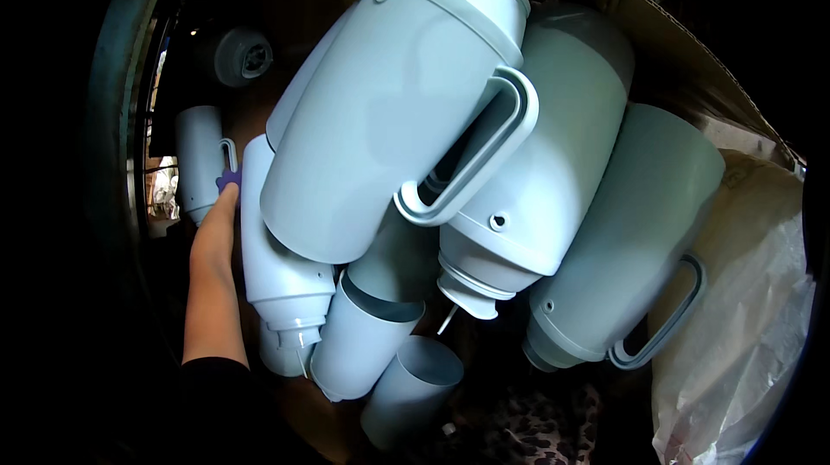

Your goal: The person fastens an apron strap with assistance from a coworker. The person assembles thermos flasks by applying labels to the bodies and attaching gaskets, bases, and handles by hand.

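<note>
My left forearm reaches up from the lower left. My left hand [228, 180], in a purple covering, is closed at the lower end of the handle of a pale blue plastic flask body [200, 154]; its fingers are small and partly hidden. My right hand is out of view. Right of the left hand, a pile of similar bodies fills the middle. A large handled flask body [389, 111] lies tilted on top. Under and beside it are a second large one [553, 145], a slimmer one [277, 232] with a narrow neck, and another handled one [631, 223] at the right.
Open-ended pale blue cylinders [367, 335] lie below the pile. A round pale part [242, 57] sits in shadow at the far left. Cardboard [683, 41] edges the upper right, with crumpled clear plastic [735, 318] beneath. Spotted cloth [549, 426] shows at the bottom.
</note>
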{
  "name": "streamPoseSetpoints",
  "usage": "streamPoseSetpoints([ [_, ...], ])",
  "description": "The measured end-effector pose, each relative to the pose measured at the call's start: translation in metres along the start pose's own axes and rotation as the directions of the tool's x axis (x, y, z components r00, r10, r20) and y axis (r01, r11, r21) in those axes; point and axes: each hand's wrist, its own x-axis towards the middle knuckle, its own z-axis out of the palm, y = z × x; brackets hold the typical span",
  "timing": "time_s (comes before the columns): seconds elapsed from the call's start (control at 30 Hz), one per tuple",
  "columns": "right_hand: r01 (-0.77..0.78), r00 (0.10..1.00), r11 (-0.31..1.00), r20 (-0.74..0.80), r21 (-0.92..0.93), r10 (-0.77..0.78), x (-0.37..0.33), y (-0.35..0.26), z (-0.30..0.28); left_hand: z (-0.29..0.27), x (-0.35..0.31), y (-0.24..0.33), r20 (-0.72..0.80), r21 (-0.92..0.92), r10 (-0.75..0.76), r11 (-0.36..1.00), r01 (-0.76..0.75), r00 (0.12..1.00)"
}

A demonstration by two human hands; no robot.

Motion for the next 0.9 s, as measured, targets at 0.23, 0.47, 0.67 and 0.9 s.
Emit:
streamPoseSetpoints([
  [0.23, 0.150, 0.985, 0.972, -0.057, -0.182, -0.162, -0.001, -0.016, -0.024, 0.041, -0.131, -0.072, 0.425, -0.390, -0.115, 0.872, 0.296, 0.898],
  [0.47, 0.165, 0.982, 0.970, 0.058, 0.181, -0.178, 0.002, 0.001, -0.034, -0.067, -0.240, -0.125, 0.611, -0.753, 0.219, 0.457, 0.474, 0.761],
  [0.67, 0.205, 0.978, 0.941, -0.099, 0.270, -0.184, -0.029, 0.027, -0.051, -0.147, -0.402, -0.107, 0.147, -0.860, 0.153, 0.508, 0.050, 0.977],
  [0.9, 0.254, 0.955, 0.863, -0.254, 0.436, -0.153, -0.064, 0.050, -0.039, -0.201, -0.473, -0.202, -0.063, -0.497, 0.521, 0.723, -0.479, 0.851],
])
